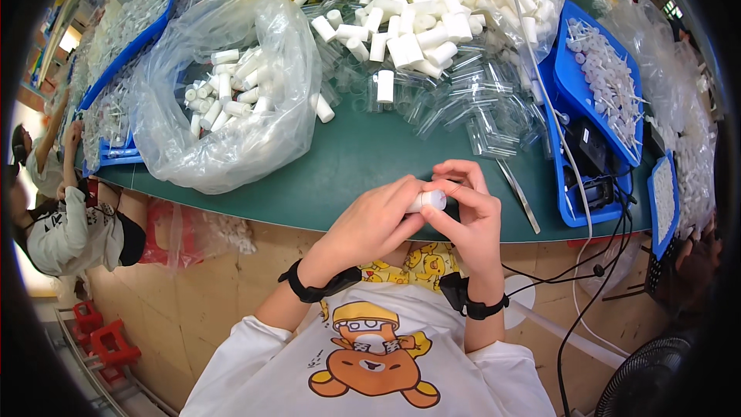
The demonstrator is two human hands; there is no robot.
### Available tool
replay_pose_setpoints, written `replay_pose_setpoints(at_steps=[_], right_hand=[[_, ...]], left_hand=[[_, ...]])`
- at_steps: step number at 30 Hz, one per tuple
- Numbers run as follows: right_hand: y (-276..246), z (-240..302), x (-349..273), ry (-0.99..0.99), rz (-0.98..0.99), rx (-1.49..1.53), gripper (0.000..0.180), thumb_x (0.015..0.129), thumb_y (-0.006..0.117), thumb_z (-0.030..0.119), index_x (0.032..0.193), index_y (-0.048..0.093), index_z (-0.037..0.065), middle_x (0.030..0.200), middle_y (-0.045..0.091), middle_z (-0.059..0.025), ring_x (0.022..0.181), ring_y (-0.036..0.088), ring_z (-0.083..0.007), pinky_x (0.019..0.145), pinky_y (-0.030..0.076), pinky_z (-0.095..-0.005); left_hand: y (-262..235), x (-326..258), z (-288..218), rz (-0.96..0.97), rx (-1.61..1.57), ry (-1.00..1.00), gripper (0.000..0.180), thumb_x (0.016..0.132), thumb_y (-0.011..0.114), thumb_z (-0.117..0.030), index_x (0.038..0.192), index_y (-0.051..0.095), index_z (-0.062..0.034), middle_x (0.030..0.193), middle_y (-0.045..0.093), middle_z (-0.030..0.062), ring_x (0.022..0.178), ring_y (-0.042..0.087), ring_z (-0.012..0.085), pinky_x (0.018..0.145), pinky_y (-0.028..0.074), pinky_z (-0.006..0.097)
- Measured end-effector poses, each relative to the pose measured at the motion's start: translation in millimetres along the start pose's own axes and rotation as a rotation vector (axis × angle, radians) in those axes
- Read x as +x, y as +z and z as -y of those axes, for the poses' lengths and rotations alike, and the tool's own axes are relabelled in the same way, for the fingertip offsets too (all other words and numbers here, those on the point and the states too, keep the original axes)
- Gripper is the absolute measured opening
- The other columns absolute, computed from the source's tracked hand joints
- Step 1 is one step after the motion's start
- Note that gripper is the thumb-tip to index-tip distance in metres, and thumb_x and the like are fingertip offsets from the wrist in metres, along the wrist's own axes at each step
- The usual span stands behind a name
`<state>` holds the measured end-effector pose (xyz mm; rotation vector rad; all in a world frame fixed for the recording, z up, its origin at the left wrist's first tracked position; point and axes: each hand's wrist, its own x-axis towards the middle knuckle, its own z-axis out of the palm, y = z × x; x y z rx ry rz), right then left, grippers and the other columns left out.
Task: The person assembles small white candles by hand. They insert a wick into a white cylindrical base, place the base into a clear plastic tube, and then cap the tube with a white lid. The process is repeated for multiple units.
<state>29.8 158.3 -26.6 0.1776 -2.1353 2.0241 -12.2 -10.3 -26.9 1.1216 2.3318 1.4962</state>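
Note:
A small white plastic cylinder [417, 204] with a shiny end is held between my two hands near the table's front edge. My left hand [369, 220] wraps its fingers around the body of the cylinder. My right hand [472, 220] pinches at the shiny end with thumb and fingers. Just beyond, many clear plastic tubes [482, 100] lie loose, with a heap of white cylinders [417, 35] behind them. One white cylinder stands apart among the tubes. To the left, an open clear plastic bag [285, 120] contains more white cylinders [224, 96].
A slim metal tool [519, 195] lies right of my hands on the green table [347, 154]. Blue trays [567, 77] with small white parts and black devices stand at the right, with cables hanging down. A person [69, 216] sits at the left; a black fan [648, 378] is at lower right.

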Motion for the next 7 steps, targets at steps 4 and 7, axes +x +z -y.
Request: replay_pose_setpoints(at_steps=[4, 7], right_hand=[[5.4, 6.4, 3.9, -0.063, 0.013, -0.076, 0.037, 0.07, 0.072, 0.004, 0.106, 0.068, 0.005, 0.127, 0.046, -0.0115, 0.107, 0.051, -0.0225, 0.09, 0.043, -0.0348], [0.8, -1.3, 4.2, -0.064, 0.048, -0.009, 0.035, 0.075, 0.068, 0.01, 0.11, 0.067, 0.009, 0.137, 0.039, -0.0125, 0.112, 0.05, -0.0274, 0.094, 0.04, -0.0396]], left_hand=[[-0.7, 0.7, 2.4, -0.01, -0.049, -0.027, 0.022, 0.083, 0.058, -0.01, 0.1, 0.047, -0.0024, 0.088, 0.053, 0.017, 0.082, 0.055, 0.0378, 0.067, 0.044, 0.042], [-1.0, 0.7, 0.0, -0.02, -0.079, -0.051, 0.022, 0.083, 0.059, -0.012, 0.1, 0.047, -0.003, 0.089, 0.054, 0.0173, 0.081, 0.055, 0.0379, 0.067, 0.044, 0.042]])
